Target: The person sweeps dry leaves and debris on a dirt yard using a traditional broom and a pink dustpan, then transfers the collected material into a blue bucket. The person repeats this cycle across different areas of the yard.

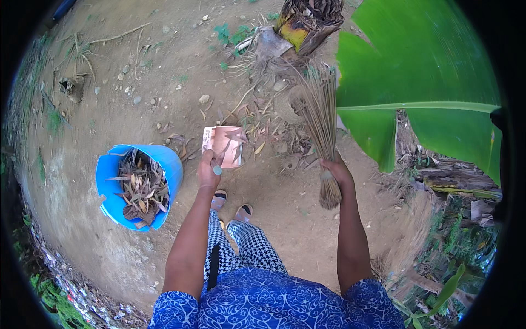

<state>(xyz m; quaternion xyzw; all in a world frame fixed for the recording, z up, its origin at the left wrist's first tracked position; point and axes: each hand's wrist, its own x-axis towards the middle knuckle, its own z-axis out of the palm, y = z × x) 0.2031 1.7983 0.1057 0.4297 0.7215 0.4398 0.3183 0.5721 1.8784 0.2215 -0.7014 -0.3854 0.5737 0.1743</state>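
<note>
My left hand grips the handle of a pink dustpan, and a few dry leaves lie in its pan. In my right hand is a stick broom, held near its bound end with the bristles pointing away from me. Left of the dustpan, a blue plastic bucket with a broken rim holds many dry leaves. More leaf litter is scattered on the dirt between the dustpan and the broom.
A cut banana stem stands ahead of me. On the right, a large banana leaf hangs close to the broom. Stones, exposed roots and a small stump dot the bare ground at the left. Litter lines the lower left edge.
</note>
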